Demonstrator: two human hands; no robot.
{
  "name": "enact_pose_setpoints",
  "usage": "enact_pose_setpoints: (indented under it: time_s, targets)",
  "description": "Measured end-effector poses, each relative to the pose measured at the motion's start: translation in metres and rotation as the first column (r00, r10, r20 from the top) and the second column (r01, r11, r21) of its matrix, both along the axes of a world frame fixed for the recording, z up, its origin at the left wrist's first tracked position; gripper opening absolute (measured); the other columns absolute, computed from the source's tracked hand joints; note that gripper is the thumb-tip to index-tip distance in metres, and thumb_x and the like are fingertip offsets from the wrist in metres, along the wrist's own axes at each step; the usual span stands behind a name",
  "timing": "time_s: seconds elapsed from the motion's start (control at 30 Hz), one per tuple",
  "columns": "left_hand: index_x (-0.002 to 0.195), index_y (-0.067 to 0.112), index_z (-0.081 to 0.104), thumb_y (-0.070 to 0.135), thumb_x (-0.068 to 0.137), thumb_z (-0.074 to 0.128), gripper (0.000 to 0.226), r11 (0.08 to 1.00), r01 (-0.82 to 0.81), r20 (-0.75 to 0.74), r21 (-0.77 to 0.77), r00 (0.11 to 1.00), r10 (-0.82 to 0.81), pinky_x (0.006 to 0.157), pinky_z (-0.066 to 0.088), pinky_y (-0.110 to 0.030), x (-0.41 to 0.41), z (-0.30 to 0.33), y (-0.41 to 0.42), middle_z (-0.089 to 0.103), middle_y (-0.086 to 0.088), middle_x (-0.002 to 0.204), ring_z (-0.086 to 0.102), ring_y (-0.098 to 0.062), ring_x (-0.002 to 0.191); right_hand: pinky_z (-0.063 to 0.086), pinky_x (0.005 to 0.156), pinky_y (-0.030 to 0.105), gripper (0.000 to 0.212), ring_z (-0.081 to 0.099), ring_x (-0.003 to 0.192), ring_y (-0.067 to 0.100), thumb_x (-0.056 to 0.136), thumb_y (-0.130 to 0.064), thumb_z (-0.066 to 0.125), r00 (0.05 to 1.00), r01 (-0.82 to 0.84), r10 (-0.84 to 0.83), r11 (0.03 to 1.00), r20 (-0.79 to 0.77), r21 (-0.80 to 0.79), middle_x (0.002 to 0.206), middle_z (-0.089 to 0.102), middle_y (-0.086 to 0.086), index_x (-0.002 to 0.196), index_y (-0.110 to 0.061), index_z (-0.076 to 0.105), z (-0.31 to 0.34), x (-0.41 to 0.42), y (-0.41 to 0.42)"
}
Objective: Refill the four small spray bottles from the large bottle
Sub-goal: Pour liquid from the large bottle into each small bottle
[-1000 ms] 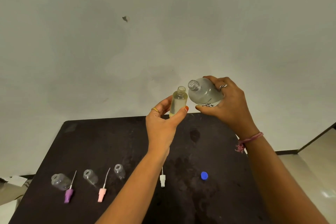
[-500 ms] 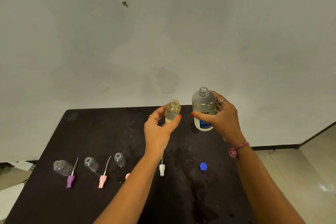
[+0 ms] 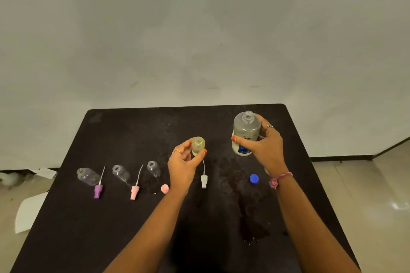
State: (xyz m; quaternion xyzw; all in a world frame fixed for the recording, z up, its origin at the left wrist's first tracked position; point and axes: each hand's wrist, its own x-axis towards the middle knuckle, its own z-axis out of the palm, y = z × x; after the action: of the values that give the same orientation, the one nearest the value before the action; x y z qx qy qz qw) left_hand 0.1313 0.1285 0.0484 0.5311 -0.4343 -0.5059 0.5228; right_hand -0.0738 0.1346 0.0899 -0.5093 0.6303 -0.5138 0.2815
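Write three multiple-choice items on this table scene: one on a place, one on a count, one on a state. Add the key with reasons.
1. Where is the blue cap?
A. on the table near the right wrist
B. on the large bottle
C. beside the purple spray top

2. How many small bottles stand empty left of the left hand?
A. one
B. three
C. five

3. What state is the large bottle in?
A. lying capped
B. tipped and pouring
C. upright, open, held by the right hand

Key: 1 A, the cap lies on the dark table. 2 B, three clear bottles stand in a row. 3 C, its open neck points up.
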Motion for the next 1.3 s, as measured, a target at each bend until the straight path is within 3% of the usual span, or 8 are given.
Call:
enact_pose_setpoints:
  time_s: [0.2,0.43,0.63,0.93,1.07,1.2,1.3]
  targets:
    - [0.109,0.022,0.070,0.011,0.075,0.079,0.037,0.994,-0.052,0.176,0.096,0.984,0.034,0.074,0.045,-0.004,0.007,-0.042,0.006,0.070,0.012,0.098,0.062,0.004,0.089,0.049,0.093,0.022,0.066,0.057,0.110,0.010,0.066,-0.023,0.085,1.000,-0.010,0.011,1.000,-0.023,0.029,0.117,0.060,-0.010,0.122,-0.030,0.053,-0.019,0.008,0.005]
    - [0.113,0.019,0.067,0.013,0.076,0.078,0.039,0.974,-0.084,0.295,0.210,0.955,0.019,0.060,0.045,-0.008,0.012,-0.075,0.006,0.067,0.012,0.094,0.055,-0.007,0.066,0.044,0.084,0.006,0.064,0.056,0.109,0.002,0.063,-0.022,0.086,1.000,-0.002,0.002,0.999,0.001,0.051,0.114,0.059,-0.017,0.118,-0.034,0.053,-0.034,0.009,0.013]
    - [0.120,0.015,0.064,0.012,0.078,0.077,0.044,0.960,-0.084,0.321,0.268,0.947,-0.007,0.060,0.043,-0.009,0.015,-0.094,0.001,0.068,0.008,0.099,0.055,-0.008,0.067,0.045,0.083,0.007,0.061,0.057,0.108,0.001,0.063,-0.023,0.086,1.000,0.002,-0.002,0.998,-0.005,0.064,0.111,0.059,-0.021,0.112,-0.042,0.053,-0.047,0.011,0.018]
    - [0.122,0.014,0.062,0.010,0.080,0.075,0.045,0.948,-0.064,0.313,0.311,0.949,-0.039,0.061,0.042,-0.009,0.016,-0.102,0.000,0.068,0.004,0.106,0.053,-0.006,0.065,0.046,0.088,0.012,0.064,0.056,0.112,0.002,0.063,-0.021,0.086,0.999,0.010,-0.013,0.996,0.031,0.083,0.117,0.062,-0.012,0.119,-0.030,0.057,-0.058,0.017,0.021]
    - [0.126,0.014,0.060,0.010,0.079,0.075,0.049,0.947,-0.044,0.330,0.319,0.942,-0.067,0.064,0.043,-0.011,0.020,-0.102,-0.002,0.067,0.000,0.114,0.052,-0.006,0.065,0.045,0.083,0.007,0.063,0.055,0.108,-0.005,0.063,-0.018,0.086,0.998,0.021,-0.026,0.996,0.049,0.089,0.115,0.061,-0.013,0.118,-0.028,0.058,-0.058,0.022,0.019]
    - [0.139,0.014,0.047,0.011,0.079,0.077,0.067,0.941,0.011,0.326,0.339,0.937,-0.128,0.075,0.044,-0.014,0.025,-0.095,0.000,0.063,0.010,0.114,0.057,-0.005,0.070,0.044,0.084,0.007,0.063,0.054,0.109,-0.004,0.064,-0.019,0.086,0.999,0.029,-0.033,0.995,0.039,0.095,0.115,0.061,-0.015,0.119,-0.028,0.057,-0.059,0.026,0.018]
    - [0.138,0.018,0.047,0.015,0.078,0.078,0.068,0.962,0.055,0.389,0.267,0.908,-0.159,0.075,0.047,-0.012,0.034,-0.083,0.010,0.056,0.016,0.113,0.062,-0.005,0.076,0.043,0.085,0.005,0.064,0.054,0.111,-0.004,0.064,-0.019,0.086,0.999,0.034,-0.037,0.994,0.027,0.100,0.116,0.060,-0.015,0.121,-0.027,0.056,-0.061,0.028,0.017]
